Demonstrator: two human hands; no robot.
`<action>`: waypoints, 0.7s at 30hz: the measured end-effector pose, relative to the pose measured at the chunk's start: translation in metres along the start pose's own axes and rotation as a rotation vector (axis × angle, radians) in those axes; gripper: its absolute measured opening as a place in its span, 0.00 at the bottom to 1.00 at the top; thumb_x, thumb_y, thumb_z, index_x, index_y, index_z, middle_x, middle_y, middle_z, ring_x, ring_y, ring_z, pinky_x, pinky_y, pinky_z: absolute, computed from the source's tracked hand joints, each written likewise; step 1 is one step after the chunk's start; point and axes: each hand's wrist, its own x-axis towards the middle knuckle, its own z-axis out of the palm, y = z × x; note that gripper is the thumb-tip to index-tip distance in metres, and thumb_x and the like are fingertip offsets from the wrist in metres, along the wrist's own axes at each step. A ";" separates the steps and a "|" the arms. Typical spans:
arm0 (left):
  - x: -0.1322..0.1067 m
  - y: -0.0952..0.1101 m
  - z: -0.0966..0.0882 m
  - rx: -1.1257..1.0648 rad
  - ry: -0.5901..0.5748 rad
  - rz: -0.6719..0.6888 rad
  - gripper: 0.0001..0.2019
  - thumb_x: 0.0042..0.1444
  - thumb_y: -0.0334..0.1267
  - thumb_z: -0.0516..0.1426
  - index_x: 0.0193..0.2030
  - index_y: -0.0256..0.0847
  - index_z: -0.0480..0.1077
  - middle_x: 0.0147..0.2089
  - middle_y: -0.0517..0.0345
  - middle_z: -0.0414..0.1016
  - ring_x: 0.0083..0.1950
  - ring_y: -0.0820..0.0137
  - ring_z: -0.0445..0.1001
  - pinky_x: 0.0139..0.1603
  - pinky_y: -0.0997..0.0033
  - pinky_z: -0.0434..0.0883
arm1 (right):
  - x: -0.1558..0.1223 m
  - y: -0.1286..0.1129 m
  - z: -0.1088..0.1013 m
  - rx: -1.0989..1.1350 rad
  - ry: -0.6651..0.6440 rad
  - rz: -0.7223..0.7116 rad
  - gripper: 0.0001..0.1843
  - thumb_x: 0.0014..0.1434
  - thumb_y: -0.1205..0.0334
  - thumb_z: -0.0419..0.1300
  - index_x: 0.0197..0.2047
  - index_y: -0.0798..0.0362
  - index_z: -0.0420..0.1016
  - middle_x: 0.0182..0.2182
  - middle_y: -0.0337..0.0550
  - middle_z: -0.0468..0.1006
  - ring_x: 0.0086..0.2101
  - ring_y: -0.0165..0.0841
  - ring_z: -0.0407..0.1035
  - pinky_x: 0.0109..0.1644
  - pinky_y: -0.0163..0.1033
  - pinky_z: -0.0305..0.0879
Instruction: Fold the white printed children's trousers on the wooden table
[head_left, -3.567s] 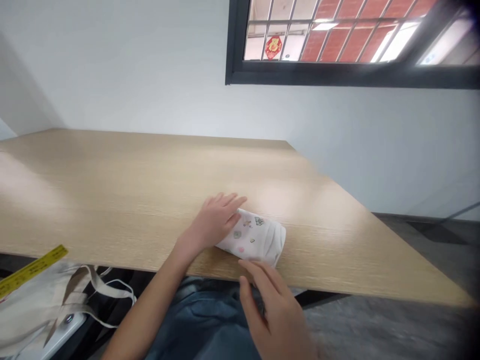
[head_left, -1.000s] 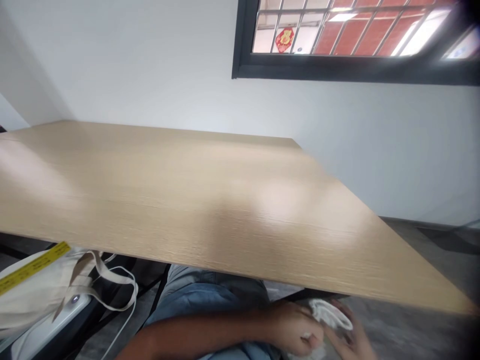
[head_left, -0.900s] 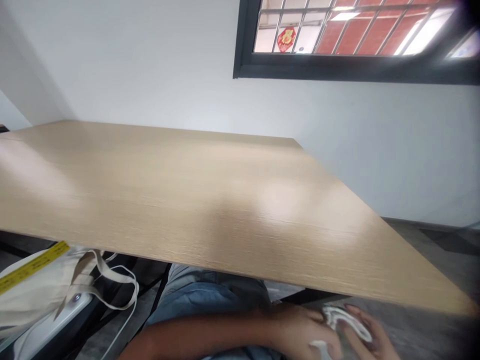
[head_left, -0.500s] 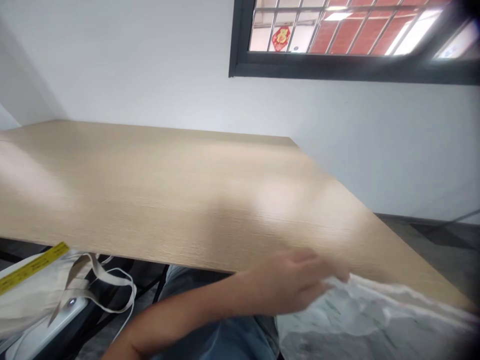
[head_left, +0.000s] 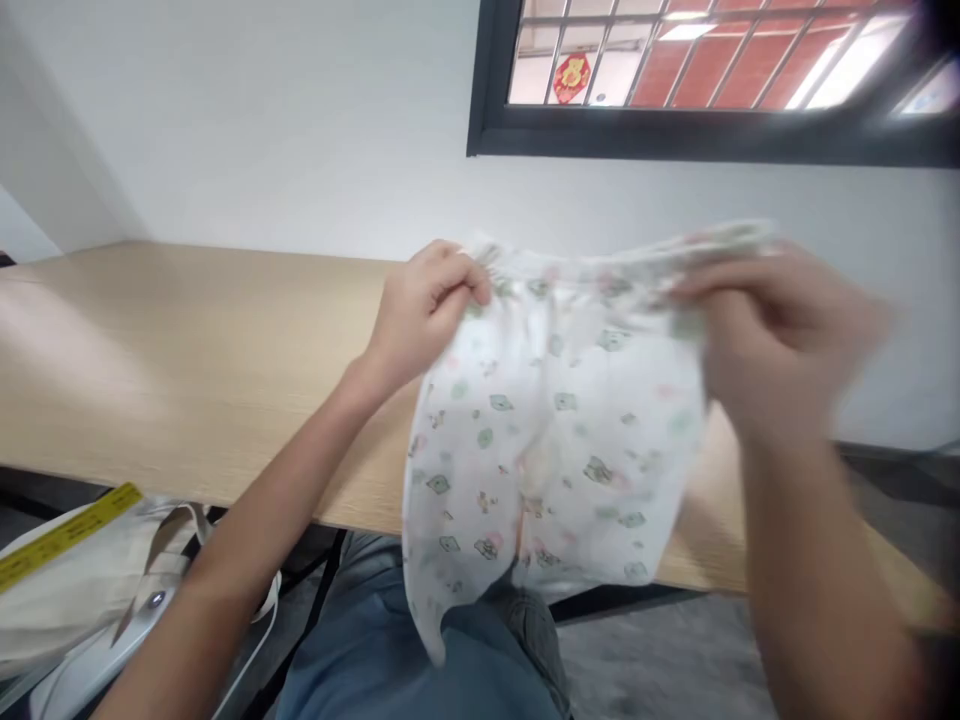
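A small white garment point(head_left: 555, 420) with little green and pink prints hangs unfolded in the air in front of me, above the near edge of the wooden table point(head_left: 187, 370). My left hand point(head_left: 424, 305) pinches its top left corner, fingers closed. My right hand point(head_left: 772, 330), blurred by motion, grips the top right edge. The cloth's lower end dangles down over my lap.
A cream tote bag point(head_left: 67, 580) with long straps and a yellow ruler point(head_left: 64, 535) sits low at the left, beside the table. A white wall and a dark-framed window point(head_left: 705, 80) are behind the table. Grey floor lies at the right.
The folded white bundle left the table and went down to my lap. Both hands have since lifted a white garment and spread it open in the air above the table edge.
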 end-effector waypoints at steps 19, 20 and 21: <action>-0.039 -0.137 0.048 0.210 -0.689 -0.309 0.18 0.60 0.38 0.42 0.51 0.39 0.66 0.50 0.49 0.64 0.54 0.60 0.61 0.54 0.60 0.60 | -0.016 0.089 0.122 -0.096 -0.752 0.119 0.22 0.54 0.67 0.46 0.50 0.55 0.69 0.48 0.49 0.65 0.45 0.41 0.63 0.47 0.44 0.63; -0.041 -0.138 0.052 0.226 -0.699 -0.307 0.19 0.60 0.40 0.42 0.54 0.38 0.63 0.53 0.48 0.63 0.56 0.59 0.59 0.55 0.58 0.58 | -0.017 0.091 0.124 -0.137 -0.774 0.096 0.23 0.54 0.65 0.45 0.53 0.56 0.66 0.51 0.50 0.63 0.49 0.43 0.59 0.51 0.46 0.60; -0.044 -0.139 0.056 0.242 -0.709 -0.306 0.21 0.60 0.41 0.41 0.57 0.37 0.60 0.55 0.46 0.61 0.57 0.57 0.58 0.56 0.56 0.57 | -0.018 0.093 0.126 -0.179 -0.791 0.079 0.24 0.55 0.64 0.45 0.55 0.57 0.63 0.54 0.50 0.61 0.52 0.45 0.55 0.54 0.48 0.57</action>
